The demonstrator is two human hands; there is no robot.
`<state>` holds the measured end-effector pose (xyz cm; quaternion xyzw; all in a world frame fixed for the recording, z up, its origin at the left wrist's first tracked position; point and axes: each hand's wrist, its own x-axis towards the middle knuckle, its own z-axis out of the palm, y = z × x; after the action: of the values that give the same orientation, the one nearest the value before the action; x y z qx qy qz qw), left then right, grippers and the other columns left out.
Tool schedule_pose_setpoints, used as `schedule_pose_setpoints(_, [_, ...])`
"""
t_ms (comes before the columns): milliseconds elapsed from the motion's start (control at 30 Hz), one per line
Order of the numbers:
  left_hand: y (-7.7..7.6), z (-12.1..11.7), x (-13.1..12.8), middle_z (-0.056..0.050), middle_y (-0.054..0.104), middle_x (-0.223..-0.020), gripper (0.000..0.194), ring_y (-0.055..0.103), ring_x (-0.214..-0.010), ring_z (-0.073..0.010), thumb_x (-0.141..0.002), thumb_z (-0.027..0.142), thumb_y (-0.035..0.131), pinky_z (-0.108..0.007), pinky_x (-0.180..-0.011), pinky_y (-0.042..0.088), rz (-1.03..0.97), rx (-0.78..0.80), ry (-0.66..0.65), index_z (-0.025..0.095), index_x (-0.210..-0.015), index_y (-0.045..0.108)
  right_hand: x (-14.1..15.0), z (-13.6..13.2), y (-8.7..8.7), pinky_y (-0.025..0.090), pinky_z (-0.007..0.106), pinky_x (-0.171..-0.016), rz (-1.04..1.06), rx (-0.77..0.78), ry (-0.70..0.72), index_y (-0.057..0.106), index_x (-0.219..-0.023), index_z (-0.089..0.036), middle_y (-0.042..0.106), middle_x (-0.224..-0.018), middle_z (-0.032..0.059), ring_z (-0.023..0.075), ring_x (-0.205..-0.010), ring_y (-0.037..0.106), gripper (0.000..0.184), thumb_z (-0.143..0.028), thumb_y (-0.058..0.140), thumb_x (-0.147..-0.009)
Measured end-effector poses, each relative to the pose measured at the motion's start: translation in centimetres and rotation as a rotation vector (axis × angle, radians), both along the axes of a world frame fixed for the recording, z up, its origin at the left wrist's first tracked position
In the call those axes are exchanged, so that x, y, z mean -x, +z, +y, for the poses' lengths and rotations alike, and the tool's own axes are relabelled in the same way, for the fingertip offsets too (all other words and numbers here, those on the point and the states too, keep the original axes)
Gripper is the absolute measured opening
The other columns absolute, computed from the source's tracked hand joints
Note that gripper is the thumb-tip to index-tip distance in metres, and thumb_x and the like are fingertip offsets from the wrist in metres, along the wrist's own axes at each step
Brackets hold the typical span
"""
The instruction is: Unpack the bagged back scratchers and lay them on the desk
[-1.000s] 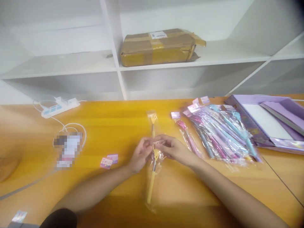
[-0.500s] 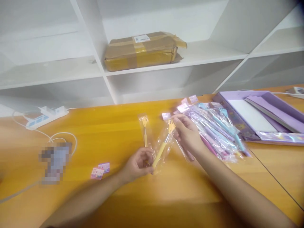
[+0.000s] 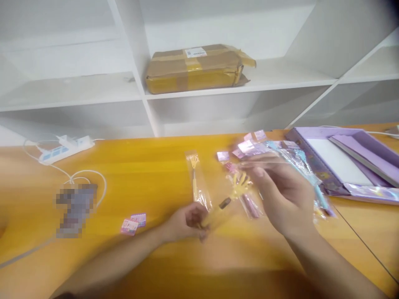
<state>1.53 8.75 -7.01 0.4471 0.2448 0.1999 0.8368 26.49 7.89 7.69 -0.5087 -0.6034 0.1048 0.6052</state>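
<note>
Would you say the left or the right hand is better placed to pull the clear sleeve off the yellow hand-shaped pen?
Probably the right hand: it is open beside the yellow hand-shaped pen at its claw end, while the left hand grips the handle end.

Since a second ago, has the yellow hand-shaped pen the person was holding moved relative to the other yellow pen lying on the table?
Yes. The held yellow pen has swung from lying in line below the lying yellow pen to tilting up and right of it, its base pinched in the left hand.

Left hand (image 3: 187, 222) grips yellow scratcher (image 3: 229, 195) — right hand (image 3: 280, 195) beside it.
</note>
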Motion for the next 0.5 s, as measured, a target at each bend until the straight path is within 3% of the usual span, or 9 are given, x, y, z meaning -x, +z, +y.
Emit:
schedule_pose_setpoints(100, [0.4,-0.7,0.2,-0.001,0.068,-0.091,0.062,0.071,-0.082,-0.0170,-0.056,0.037,0.106,-0.031,-0.074,0.058,0.071,-0.026,-0.058,0.017,-0.094,0.061,1.2,-1.9,2.6,0.050,0.041,-0.082,-0.037,-0.133,0.022,0.073,-0.088,-0.027,0.066,-0.086,0.0040,0.0220,-0.089,0.062,0.018,-0.017,0.066,-0.101])
schedule_pose_setpoints(200, [1.0,-1.2,0.2,-0.001,0.070,-0.092,0.067,0.070,-0.086,-0.0173,-0.048,0.041,0.108,-0.035,-0.083,0.058,0.091,-0.067,-0.123,0.018,-0.094,0.066,2.0,-3.3,3.6,0.048,0.038,-0.069,-0.095,-0.061,0.083,0.073,-0.087,-0.027,0.064,-0.081,0.0042,0.0216,-0.081,0.060,0.017,-0.016,0.066,-0.100])
schedule_pose_setpoints(300, [1.1,-1.3,0.0,0.000,0.070,-0.092,0.066,0.069,-0.084,-0.0162,-0.049,0.048,0.106,-0.037,-0.085,0.058,0.055,-0.085,-0.217,0.018,-0.095,0.069,3.1,-3.8,3.5,0.043,0.037,-0.059,-0.040,-0.039,0.088,0.071,-0.087,-0.026,0.062,-0.076,0.0040,0.0208,-0.071,0.058,0.016,-0.022,0.066,-0.101])
schedule_pose_setpoints(400, [0.7,-1.3,0.1,0.000,0.068,-0.089,0.066,0.067,-0.074,-0.0136,-0.055,0.063,0.100,-0.033,-0.075,0.058,0.066,-0.096,-0.293,0.017,-0.093,0.070,4.2,-3.8,3.5,0.038,0.034,-0.052,0.012,-0.008,0.089,0.073,-0.096,-0.027,0.062,-0.079,0.0034,0.0179,-0.063,0.055,0.011,-0.024,0.065,-0.103])
schedule_pose_setpoints(500, [0.2,-1.3,0.3,-0.002,0.071,-0.088,0.064,0.065,-0.072,-0.0124,-0.066,0.073,0.090,-0.028,-0.071,0.055,0.134,-0.165,-0.325,0.017,-0.092,0.073,4.0,-3.7,3.5,0.047,0.035,-0.062,-0.056,-0.063,0.052,0.073,-0.101,-0.028,0.066,-0.088,0.0053,0.0207,-0.078,0.063,0.009,-0.027,0.064,-0.105])
